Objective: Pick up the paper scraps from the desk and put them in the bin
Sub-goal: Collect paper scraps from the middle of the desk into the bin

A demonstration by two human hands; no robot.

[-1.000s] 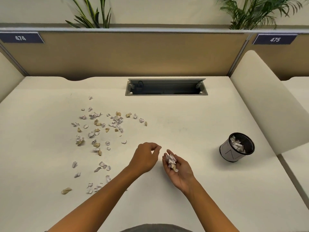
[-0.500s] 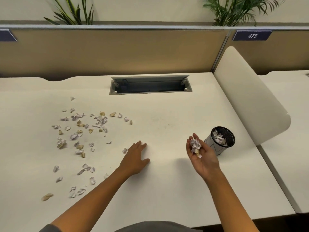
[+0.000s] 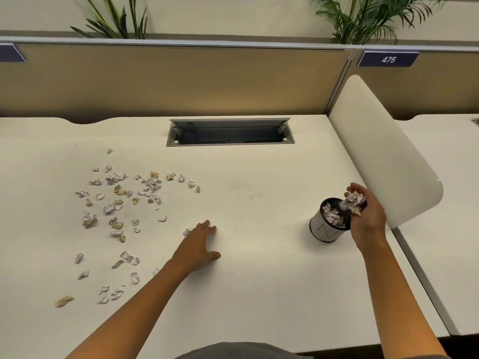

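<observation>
Right hand (image 3: 366,218) cupped round a wad of paper scraps (image 3: 353,202) over the bin (image 3: 327,226); left hand (image 3: 198,246) flat, holding nothing; I judge scraps featherlight, crushable, best gathered by loose pinches.

A cream desk (image 3: 246,294) carries everything here. Torn paper scraps (image 3: 121,203), white and tan, are strewn over its left half, thickest toward the middle of that side and thinning down toward the near edge, where one tan scrap (image 3: 63,301) lies apart near the left. A left hand (image 3: 198,248) rests flat on the top near the centre, fingers spread, one scrap just at its fingertips. A small bin (image 3: 327,224) stands upright toward the right edge, beside a rounded divider (image 3: 383,156). An open cable tray (image 3: 230,132) is sunk in along the far edge
</observation>
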